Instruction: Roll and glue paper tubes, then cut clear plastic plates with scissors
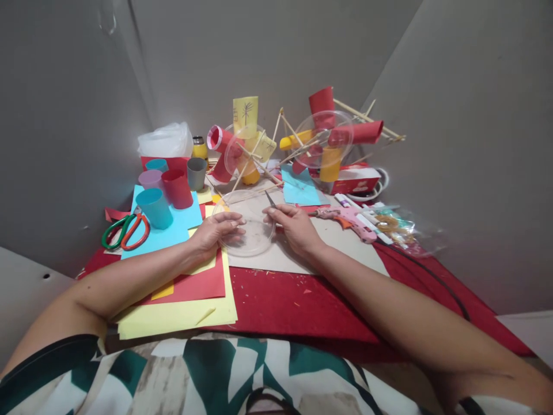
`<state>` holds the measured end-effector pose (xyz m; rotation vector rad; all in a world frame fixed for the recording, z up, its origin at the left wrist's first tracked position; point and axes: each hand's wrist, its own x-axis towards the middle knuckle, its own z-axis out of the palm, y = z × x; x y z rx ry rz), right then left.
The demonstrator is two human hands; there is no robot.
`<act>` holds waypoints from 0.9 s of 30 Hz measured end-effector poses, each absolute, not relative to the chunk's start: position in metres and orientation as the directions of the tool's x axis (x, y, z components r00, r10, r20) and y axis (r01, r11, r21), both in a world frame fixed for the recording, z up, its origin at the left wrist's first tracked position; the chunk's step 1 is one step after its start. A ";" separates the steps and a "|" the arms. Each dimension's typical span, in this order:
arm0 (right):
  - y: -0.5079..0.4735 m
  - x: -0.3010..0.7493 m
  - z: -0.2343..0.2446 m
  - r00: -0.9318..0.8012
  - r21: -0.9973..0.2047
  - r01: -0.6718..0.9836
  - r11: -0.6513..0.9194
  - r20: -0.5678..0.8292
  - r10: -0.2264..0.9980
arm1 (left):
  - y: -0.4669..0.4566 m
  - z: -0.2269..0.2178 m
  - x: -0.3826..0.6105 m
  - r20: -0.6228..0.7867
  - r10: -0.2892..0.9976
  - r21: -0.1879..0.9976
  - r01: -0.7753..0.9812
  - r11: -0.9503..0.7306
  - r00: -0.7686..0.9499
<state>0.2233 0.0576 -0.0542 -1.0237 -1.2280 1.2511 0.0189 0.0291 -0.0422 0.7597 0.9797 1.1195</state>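
Note:
My left hand (218, 229) is closed on the left rim of a round clear plastic lid (250, 245), which is tilted up above a pale board. At the lid's right edge, my right hand (296, 226) pinches a slim dark pointed tool (270, 199). Its tip points up and away from me, and my fingers hide the rest, so its exact kind is unclear. Beyond the lid stand two wheel-like models (248, 155) made of clear discs, rolled coloured paper and thin wooden sticks.
At left, scissors (125, 232) and several paper rolls (154, 208) rest by coloured sheets (177, 311). A pink glue gun (354, 222) lies right, its cord crossing the red cloth (276, 302). Near it are white markers (367, 218) and a plastic bag (400, 226). Grey walls enclose the table.

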 end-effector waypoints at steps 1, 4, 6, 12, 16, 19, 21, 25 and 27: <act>0.058 0.224 -0.055 -0.071 -0.990 -0.113 0.085 0.093 0.993 | 0.029 -0.041 0.019 -0.251 0.960 0.885 -0.374 0.279 0.122; 0.062 0.225 -0.057 -0.031 -0.987 -0.134 0.092 0.097 0.995 | 0.029 -0.039 0.018 -0.261 0.960 0.884 -0.375 0.280 0.102; 0.065 0.227 -0.057 0.010 -0.983 -0.156 0.100 0.099 0.995 | 0.030 -0.038 0.018 -0.263 0.960 0.884 -0.376 0.279 0.096; 0.070 0.228 -0.058 0.064 -0.975 -0.206 0.089 0.077 0.995 | 0.035 -0.044 0.017 -0.240 0.966 0.890 -0.376 0.259 0.097; 0.072 0.228 -0.061 0.075 -0.970 -0.229 0.082 0.066 0.995 | 0.037 -0.044 0.017 -0.246 0.964 0.894 -0.362 0.265 0.098; 0.074 0.228 -0.062 0.092 -0.966 -0.246 0.082 0.061 0.994 | 0.037 -0.043 0.018 -0.253 0.962 0.897 -0.348 0.272 0.102; 0.075 0.229 -0.061 0.105 -0.963 -0.255 0.089 0.064 0.992 | 0.037 -0.041 0.018 -0.247 0.963 0.900 -0.343 0.269 0.109; 0.078 0.228 -0.060 0.121 -0.960 -0.257 0.114 0.085 0.989 | 0.037 -0.040 0.019 -0.243 0.964 0.905 -0.330 0.267 0.113; 0.079 0.227 -0.061 0.117 -0.961 -0.252 0.116 0.089 0.989 | 0.037 -0.040 0.019 -0.245 0.963 0.905 -0.328 0.269 0.114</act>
